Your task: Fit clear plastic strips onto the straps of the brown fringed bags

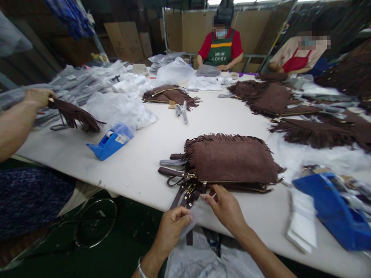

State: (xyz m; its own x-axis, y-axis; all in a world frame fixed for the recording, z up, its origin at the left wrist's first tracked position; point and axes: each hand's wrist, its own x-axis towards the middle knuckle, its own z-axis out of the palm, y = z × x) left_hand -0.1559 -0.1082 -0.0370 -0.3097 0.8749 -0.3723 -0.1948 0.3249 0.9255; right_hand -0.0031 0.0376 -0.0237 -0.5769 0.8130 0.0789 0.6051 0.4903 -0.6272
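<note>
Near the table's front edge, my left hand (174, 225) is closed in a pinch on a small clear plastic sleeve (196, 211). The fingers of my right hand (224, 207) are pinched at the sleeve's other end, just below the zipped edge of a brown fringed bag (231, 159). That bag lies flat with its fringe spread at the top and sides. Brown straps (179, 196) with gold-coloured clasps (189, 190) hang from its left corner over the table edge, partly behind the sleeve and my left hand.
A blue tape dispenser (111, 142) stands left; a blue bin (334, 211) and white packets (302, 220) lie right. More fringed bags (272, 97) are piled behind. A neighbour's hand (39, 97) holds a fringed piece. Two people (221, 48) work across the table.
</note>
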